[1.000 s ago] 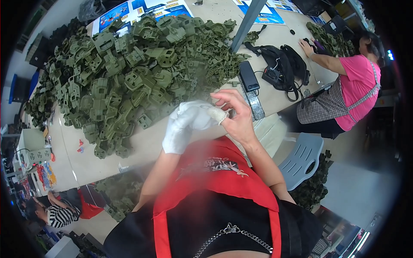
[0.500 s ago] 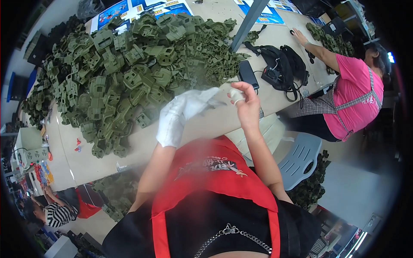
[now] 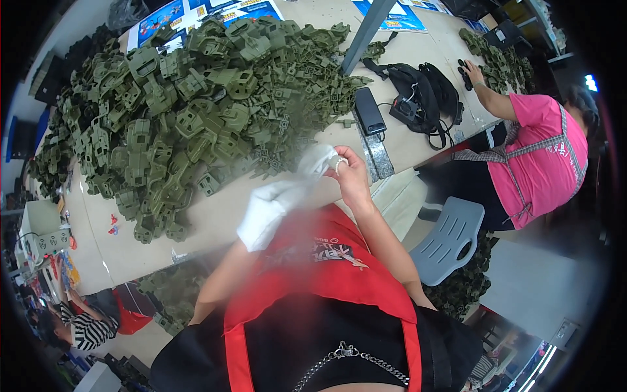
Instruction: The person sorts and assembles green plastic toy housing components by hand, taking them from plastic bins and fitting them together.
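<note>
A white fabric glove covers my left hand (image 3: 266, 208), held in front of my red apron. Its fingers point up toward my right hand and are blurred, so their grip is not clear. My right hand (image 3: 353, 175) is bare, and its fingers are pinched on a loose white glove (image 3: 317, 159) with a ribbed-looking edge. That cloth reaches down toward the left hand's fingertips; whether they touch it cannot be made out. Beyond both hands lies a large heap of olive-green plastic parts (image 3: 196, 111) on the table (image 3: 225, 208).
Right of the heap, a metal post (image 3: 366, 36) rises beside a black power bank (image 3: 369, 111) and a black strapped bag (image 3: 418, 98). A grey plastic chair (image 3: 449, 242) stands at my right. A co-worker in a pink shirt (image 3: 532, 157) reaches toward more green parts (image 3: 503, 65).
My right hand has moved left and lower, and its fingers have closed on the white cloth. My left hand has shifted slightly down. The co-worker's hand has moved toward the green parts.
</note>
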`<state>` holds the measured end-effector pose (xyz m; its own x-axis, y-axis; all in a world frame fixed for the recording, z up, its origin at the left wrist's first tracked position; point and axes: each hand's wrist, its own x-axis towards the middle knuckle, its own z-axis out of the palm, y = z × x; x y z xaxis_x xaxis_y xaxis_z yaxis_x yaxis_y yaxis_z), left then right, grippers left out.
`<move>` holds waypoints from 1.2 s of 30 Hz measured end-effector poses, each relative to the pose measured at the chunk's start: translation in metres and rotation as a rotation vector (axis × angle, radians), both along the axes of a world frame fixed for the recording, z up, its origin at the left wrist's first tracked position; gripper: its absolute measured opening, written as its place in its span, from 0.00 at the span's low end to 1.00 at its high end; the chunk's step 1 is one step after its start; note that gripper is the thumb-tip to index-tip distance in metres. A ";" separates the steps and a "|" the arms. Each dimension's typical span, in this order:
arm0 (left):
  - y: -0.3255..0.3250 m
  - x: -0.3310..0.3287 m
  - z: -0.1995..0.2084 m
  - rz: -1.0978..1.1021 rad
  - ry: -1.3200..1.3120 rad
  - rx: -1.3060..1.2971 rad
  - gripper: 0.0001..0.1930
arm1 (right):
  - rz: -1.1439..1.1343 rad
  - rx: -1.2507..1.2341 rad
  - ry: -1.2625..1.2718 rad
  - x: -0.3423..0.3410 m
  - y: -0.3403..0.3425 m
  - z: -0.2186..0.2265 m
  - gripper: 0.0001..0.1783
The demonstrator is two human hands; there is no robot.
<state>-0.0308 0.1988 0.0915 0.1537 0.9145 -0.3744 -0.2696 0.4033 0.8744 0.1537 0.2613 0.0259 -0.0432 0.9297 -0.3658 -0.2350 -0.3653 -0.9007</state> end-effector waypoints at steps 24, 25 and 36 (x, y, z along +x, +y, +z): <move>0.055 0.066 -0.008 0.171 0.319 0.246 0.07 | 0.006 0.231 -0.048 -0.005 -0.031 0.033 0.17; 0.052 0.066 -0.007 0.163 0.317 0.251 0.07 | 0.009 0.272 0.012 -0.004 -0.031 0.036 0.19; 0.036 0.075 0.003 -0.373 0.927 1.038 0.08 | 0.074 0.100 0.664 0.040 0.009 0.021 0.20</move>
